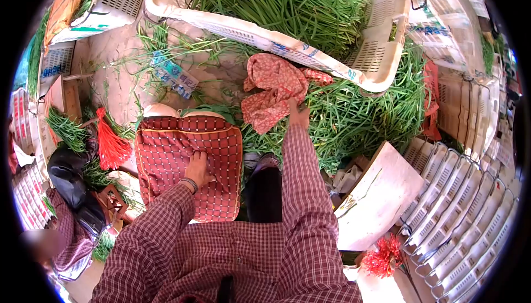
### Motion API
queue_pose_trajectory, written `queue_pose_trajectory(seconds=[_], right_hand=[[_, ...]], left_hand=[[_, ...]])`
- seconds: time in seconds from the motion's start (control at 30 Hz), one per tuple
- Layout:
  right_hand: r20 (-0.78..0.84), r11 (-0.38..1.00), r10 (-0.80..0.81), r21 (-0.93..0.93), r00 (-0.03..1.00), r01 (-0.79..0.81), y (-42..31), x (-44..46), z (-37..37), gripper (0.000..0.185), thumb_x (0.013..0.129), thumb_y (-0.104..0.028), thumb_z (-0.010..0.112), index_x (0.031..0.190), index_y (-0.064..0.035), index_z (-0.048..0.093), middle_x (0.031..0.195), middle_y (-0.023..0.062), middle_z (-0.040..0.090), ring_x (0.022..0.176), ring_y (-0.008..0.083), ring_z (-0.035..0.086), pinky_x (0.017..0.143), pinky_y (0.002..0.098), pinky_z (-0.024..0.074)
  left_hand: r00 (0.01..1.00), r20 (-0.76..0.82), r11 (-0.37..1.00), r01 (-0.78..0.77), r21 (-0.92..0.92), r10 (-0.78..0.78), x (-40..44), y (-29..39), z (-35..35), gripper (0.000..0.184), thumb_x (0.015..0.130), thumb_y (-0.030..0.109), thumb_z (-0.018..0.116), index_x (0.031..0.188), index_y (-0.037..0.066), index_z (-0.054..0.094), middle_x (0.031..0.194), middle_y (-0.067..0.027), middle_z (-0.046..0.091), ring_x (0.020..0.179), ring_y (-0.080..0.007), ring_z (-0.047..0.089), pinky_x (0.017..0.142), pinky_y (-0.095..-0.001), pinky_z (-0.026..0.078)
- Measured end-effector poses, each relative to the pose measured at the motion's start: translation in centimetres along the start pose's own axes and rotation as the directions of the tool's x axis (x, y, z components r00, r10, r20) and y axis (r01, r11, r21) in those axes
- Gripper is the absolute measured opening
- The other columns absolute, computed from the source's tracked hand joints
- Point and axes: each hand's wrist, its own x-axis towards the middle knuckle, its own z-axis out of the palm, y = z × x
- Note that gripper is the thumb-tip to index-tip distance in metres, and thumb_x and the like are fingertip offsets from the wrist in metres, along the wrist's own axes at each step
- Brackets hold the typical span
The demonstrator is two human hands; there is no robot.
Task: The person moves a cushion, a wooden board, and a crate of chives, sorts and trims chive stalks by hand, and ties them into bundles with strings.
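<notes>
A red patterned cloth [274, 90] hangs crumpled from my right hand [299, 113], whose fingers are closed on its lower right side. My left hand [198, 169] rests on a dark red checked cushion [166, 159] in front of me, and whether its fingers grip the fabric is hard to tell. Beyond the cloth stands a large white plastic crate [381, 43] holding long green stalks [287, 4]. Loose green leaves [354, 115] lie heaped to the right of the cloth.
Stacked white crates [459, 209] stand at the right, beside a pale board [381, 192]. Red strings [113, 145] hang at the left, and a red bundle [383, 256] lies lower right. Another person [72, 225] is at the far left. A blue wrapper [174, 75] lies on the floor.
</notes>
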Motion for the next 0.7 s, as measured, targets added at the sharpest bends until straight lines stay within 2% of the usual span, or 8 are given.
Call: queue_pose_trajectory(seconds=[0.13, 0.2, 0.23, 0.33, 0.43, 0.53, 0.6, 0.7], right_hand=[[0.149, 0.964, 0.090, -0.261, 0.985, -0.049, 1.4, 4.0, 1.7, 0.068, 0.090, -0.043, 0.055, 0.141, -0.0028, 0.035, 0.136, 0.0172, 0.046, 0.122, 0.0297, 0.047, 0.103, 0.0408, 0.0388], [0.186, 0.914, 0.018, 0.395, 0.982, -0.092, 2.4, 3.0, 0.5, 0.061, 0.092, -0.034, 0.053, 0.141, -0.0032, 0.034, 0.136, 0.0154, 0.046, 0.125, 0.0282, 0.044, 0.105, 0.0412, 0.0366], [0.238, 0.698, -0.037, 0.701, 0.971, -0.146, 2.0, 1.8, -0.5, 0.056, 0.094, -0.028, 0.051, 0.141, -0.0036, 0.033, 0.136, 0.0140, 0.046, 0.126, 0.0274, 0.043, 0.106, 0.0415, 0.0353], [0.282, 0.558, -0.146, 0.815, 0.948, -0.157, 1.6, -1.4, -6.8, 0.050, 0.094, -0.022, 0.048, 0.139, -0.0023, 0.036, 0.136, 0.0120, 0.046, 0.125, 0.0262, 0.044, 0.105, 0.0398, 0.0362], [0.313, 0.395, -0.146, 0.888, 0.938, -0.235, -1.3, -8.2, -15.1, 0.044, 0.094, -0.017, 0.047, 0.134, -0.0003, 0.041, 0.131, 0.0106, 0.049, 0.121, 0.0226, 0.047, 0.102, 0.0363, 0.0387], [0.421, 0.626, -0.224, 0.753, 0.879, -0.201, -0.1, -14.6, -22.6, 0.042, 0.092, -0.018, 0.051, 0.129, 0.0009, 0.044, 0.110, 0.0079, 0.055, 0.099, 0.0144, 0.052, 0.084, 0.0278, 0.0411], [0.553, 0.810, -0.285, 0.575, 0.783, -0.111, -0.4, -18.6, -26.9, 0.038, 0.092, -0.020, 0.052, 0.125, -0.0015, 0.048, 0.071, -0.0008, 0.058, 0.056, 0.0038, 0.052, 0.045, 0.0166, 0.0390], [0.635, 0.801, -0.550, 0.585, 0.543, 0.128, -0.3, -21.1, -31.0, 0.034, 0.090, -0.017, 0.054, 0.119, 0.0005, 0.053, 0.075, 0.0030, 0.062, 0.062, 0.0099, 0.059, 0.054, 0.0232, 0.0456]], left_hand=[[0.998, -0.056, 0.999, 0.020, -0.039, -0.022, 1.1, 0.0, 1.9, 0.083, 0.051, 0.020, 0.085, 0.116, -0.001, 0.039, 0.115, -0.0235, 0.046, 0.109, -0.0439, 0.045, 0.094, -0.0463, 0.042], [0.997, -0.055, 0.999, 0.044, -0.033, -0.045, 1.0, -0.3, 1.8, 0.084, 0.050, 0.019, 0.085, 0.117, -0.001, 0.038, 0.116, -0.0237, 0.045, 0.110, -0.0438, 0.044, 0.095, -0.0467, 0.042], [0.998, -0.050, 0.999, 0.045, -0.021, -0.046, 0.9, -0.8, 1.9, 0.085, 0.051, 0.019, 0.085, 0.119, -0.001, 0.038, 0.119, -0.0240, 0.045, 0.112, -0.0437, 0.044, 0.095, -0.0461, 0.042], [0.999, -0.048, 0.999, 0.019, 0.046, -0.017, 0.2, -2.5, 1.6, 0.085, 0.054, 0.022, 0.085, 0.120, -0.001, 0.038, 0.119, -0.0251, 0.047, 0.113, -0.0435, 0.046, 0.094, -0.0453, 0.044], [0.968, 0.231, 0.989, 0.073, 0.128, -0.101, -0.9, -0.4, -2.2, 0.068, 0.060, 0.030, 0.082, 0.111, 0.001, 0.047, 0.113, -0.0255, 0.052, 0.104, -0.0406, 0.054, 0.089, -0.0426, 0.048], [0.978, 0.199, 0.994, 0.082, -0.077, -0.065, -0.9, 7.2, -9.9, 0.066, 0.062, 0.029, 0.082, 0.113, 0.001, 0.049, 0.116, -0.0217, 0.054, 0.105, -0.0369, 0.056, 0.091, -0.0386, 0.047], [0.950, -0.072, 0.874, -0.307, -0.375, 0.303, -2.1, 15.8, -15.8, 0.077, 0.064, 0.030, 0.081, 0.126, 0.003, 0.044, 0.125, -0.0182, 0.050, 0.114, -0.0351, 0.051, 0.099, -0.0379, 0.041], [0.654, 0.000, 0.645, -0.745, -0.169, 0.756, -4.1, 29.1, -22.0, 0.094, 0.061, 0.036, 0.081, 0.139, 0.009, 0.035, 0.140, -0.0157, 0.038, 0.134, -0.0322, 0.030, 0.110, -0.0457, 0.025]])
